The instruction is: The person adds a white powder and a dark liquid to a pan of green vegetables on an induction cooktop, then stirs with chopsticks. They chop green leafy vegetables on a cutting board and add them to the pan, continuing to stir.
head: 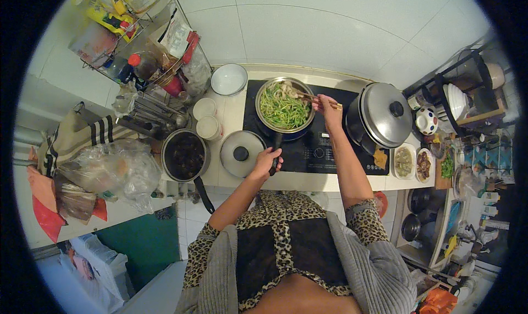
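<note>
My left hand (269,162) is closed around the black handle of a round pan (284,131) on the black cooktop (321,149). Thin green stems and leaves (280,109) fill much of the pan, with pale curled pieces of food (284,90) at its far side. Wooden chopsticks (307,97) are held in my right hand (328,106), their tips in the food near the pan's right rim. A lid with a black knob (242,153) lies just left of the pan handle.
A large lidded metal pot (381,115) stands on the right of the cooktop, near two small dishes of food (404,161). At left are a dark-filled saucepan (184,155), stacked cups (207,127), a white bowl (229,79) and a wire rack with bottles (144,66).
</note>
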### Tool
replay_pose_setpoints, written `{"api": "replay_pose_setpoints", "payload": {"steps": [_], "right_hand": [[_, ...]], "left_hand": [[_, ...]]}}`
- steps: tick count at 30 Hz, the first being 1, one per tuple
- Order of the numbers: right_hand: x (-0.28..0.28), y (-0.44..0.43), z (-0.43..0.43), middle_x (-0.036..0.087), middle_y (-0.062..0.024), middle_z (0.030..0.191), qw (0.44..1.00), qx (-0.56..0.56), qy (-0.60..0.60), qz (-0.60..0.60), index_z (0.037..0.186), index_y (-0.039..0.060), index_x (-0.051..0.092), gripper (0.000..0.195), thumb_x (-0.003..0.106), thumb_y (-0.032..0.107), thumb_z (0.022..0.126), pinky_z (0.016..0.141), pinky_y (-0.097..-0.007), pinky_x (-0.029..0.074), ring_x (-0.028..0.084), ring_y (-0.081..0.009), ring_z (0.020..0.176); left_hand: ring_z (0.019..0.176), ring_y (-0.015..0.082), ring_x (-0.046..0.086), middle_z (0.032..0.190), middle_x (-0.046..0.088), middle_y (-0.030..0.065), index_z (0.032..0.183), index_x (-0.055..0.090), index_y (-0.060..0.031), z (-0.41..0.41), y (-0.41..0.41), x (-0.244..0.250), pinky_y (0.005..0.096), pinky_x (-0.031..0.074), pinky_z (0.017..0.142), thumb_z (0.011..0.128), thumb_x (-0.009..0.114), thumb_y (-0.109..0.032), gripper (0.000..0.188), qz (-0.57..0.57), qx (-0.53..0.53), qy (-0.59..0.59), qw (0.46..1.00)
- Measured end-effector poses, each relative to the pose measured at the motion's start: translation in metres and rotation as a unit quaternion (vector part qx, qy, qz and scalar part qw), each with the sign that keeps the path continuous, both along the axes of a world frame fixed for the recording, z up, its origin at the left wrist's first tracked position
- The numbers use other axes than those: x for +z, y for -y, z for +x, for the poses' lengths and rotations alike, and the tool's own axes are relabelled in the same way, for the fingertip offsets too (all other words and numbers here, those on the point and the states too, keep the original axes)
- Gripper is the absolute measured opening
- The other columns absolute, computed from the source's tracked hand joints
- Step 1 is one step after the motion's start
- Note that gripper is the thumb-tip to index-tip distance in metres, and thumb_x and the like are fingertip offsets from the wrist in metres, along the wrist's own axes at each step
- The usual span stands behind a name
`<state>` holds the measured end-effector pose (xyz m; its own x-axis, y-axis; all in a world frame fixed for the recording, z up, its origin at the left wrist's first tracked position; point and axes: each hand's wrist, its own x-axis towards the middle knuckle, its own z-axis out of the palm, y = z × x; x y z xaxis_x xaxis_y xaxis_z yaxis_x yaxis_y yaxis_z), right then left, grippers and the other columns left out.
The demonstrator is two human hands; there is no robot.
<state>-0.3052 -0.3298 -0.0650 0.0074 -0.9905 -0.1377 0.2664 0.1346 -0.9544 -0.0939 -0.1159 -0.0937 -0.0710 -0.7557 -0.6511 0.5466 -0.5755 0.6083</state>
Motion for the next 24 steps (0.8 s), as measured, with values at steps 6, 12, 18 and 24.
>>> {"api": "replay_pose_setpoints", "payload": {"steps": [6,12,18,24], "right_hand": [[0.038,-0.048,0.007,0.077,-0.0092,0.098,0.987,0.054,-0.100,-0.114,0.110,-0.0063,0.074,0.022,0.069,0.013,0.100,0.077,-0.0268,0.058,0.073,-0.0148,0.084],[0.054,-0.103,0.012,0.077,-0.0165,0.098,0.913,0.103,-0.295,-0.261,0.107,-0.0020,0.076,0.017,0.071,0.011,0.098,0.077,-0.0331,0.058,0.074,-0.0217,0.086],[0.071,-0.117,0.005,0.076,-0.0174,0.099,0.885,0.138,-0.336,-0.291,0.106,-0.0004,0.075,0.017,0.072,0.013,0.096,0.076,-0.0361,0.058,0.074,-0.0311,0.085],[0.104,-0.088,-0.016,0.077,-0.0122,0.092,0.927,0.032,-0.284,-0.241,0.109,-0.0045,0.075,0.020,0.069,0.012,0.099,0.071,-0.0280,0.057,0.073,-0.0149,0.079]], "left_hand": [[0.050,0.0161,0.056,0.071,0.062,0.0059,0.098,0.056,-0.0090,-0.002,0.002,-0.001,0.0317,0.044,0.043,0.099,0.069,-0.023,0.019,-0.007,0.000,-0.007,1.000],[0.049,0.0168,0.056,0.070,0.063,0.0064,0.094,0.056,-0.0086,-0.002,0.003,0.000,0.0320,0.044,0.042,0.099,0.070,-0.022,0.020,-0.010,0.007,0.011,1.000],[0.048,0.0169,0.056,0.070,0.063,0.0065,0.095,0.057,-0.0080,-0.003,0.002,0.000,0.0315,0.044,0.041,0.099,0.070,-0.022,0.020,-0.017,0.011,0.004,1.000],[0.050,0.0167,0.057,0.071,0.063,0.0067,0.100,0.057,-0.0072,-0.002,0.001,-0.002,0.0310,0.045,0.041,0.099,0.070,-0.022,0.020,-0.014,0.012,-0.004,1.000]]}}
